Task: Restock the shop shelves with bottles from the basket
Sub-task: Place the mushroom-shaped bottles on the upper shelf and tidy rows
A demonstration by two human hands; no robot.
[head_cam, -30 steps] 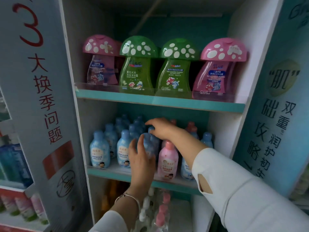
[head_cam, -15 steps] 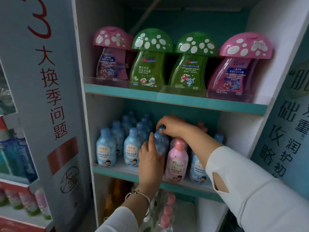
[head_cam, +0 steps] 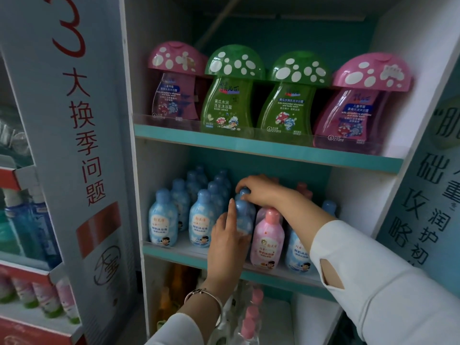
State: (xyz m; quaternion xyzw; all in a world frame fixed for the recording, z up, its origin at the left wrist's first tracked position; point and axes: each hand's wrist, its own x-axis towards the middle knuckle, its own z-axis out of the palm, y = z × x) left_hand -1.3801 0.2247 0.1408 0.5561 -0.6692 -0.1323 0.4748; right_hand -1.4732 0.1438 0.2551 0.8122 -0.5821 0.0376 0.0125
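— Blue bottles (head_cam: 163,221) stand in rows at the left of the middle shelf (head_cam: 171,252). What has the left hand (head_cam: 227,241) got?
— Its fingers wrap the body of one blue bottle (head_cam: 245,220), upright at the shelf's near edge, forefinger straight along its side.
— And the right hand (head_cam: 263,190)?
— Fingertips curled over a blue cap (head_cam: 244,192) just above and behind; whose cap, I cannot tell. A pink bottle (head_cam: 267,239) stands just right.
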